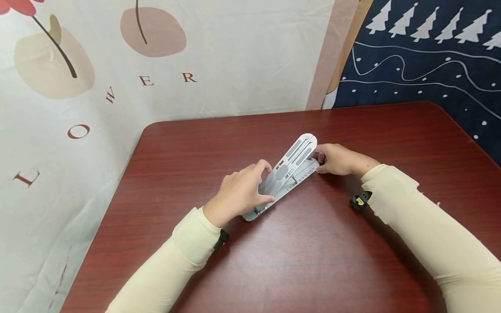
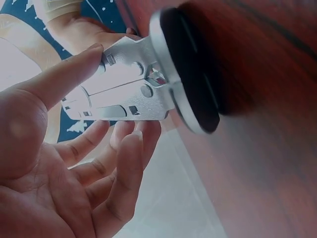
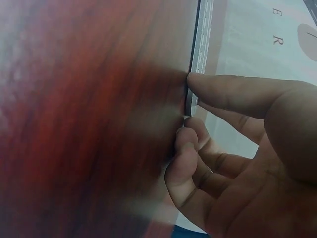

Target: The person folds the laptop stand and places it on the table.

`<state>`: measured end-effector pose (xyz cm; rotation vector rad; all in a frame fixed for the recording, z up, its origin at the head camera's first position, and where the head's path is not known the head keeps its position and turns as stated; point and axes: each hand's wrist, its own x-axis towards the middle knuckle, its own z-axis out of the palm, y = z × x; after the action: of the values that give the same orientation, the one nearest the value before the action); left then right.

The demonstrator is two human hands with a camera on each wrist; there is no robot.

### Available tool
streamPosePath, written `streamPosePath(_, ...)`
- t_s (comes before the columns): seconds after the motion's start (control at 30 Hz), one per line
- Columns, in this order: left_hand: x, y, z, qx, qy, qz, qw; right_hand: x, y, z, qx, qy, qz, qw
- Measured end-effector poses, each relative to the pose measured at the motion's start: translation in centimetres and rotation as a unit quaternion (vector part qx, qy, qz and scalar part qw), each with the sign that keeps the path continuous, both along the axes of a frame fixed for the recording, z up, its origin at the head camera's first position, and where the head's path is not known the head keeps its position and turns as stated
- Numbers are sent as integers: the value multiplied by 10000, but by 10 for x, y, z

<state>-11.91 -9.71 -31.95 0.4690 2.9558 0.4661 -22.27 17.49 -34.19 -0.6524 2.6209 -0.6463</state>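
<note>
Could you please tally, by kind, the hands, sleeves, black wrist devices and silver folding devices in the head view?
Hands: 2 (left hand, right hand)
Sleeves: 2 (left sleeve, right sleeve)
Black wrist devices: 2 (left wrist device, right wrist device)
Silver folding device: 1
Total: 7

Your head camera looks forward and down over the wood-grain table [image 1: 332, 252] from above. Your left wrist camera (tipped sideways) faces the folding laptop stand [image 1: 282, 172] up close, your right hand [image 1: 339, 159] beyond. Your right wrist camera skims close along the table towards the lettered cloth [image 1: 242, 65], which the head view shares.
</note>
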Motion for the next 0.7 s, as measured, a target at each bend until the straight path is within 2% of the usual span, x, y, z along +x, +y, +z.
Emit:
streamPosePath(0.3, -1, -5, 1, -1, 224, 33, 9997, 10, 3, -2, -123, 132, -9, 9998)
streamPosePath(0.7, -6, -9, 0, 32, 381, 23, 9993, 26, 11, -4, -121, 567, 108, 9983)
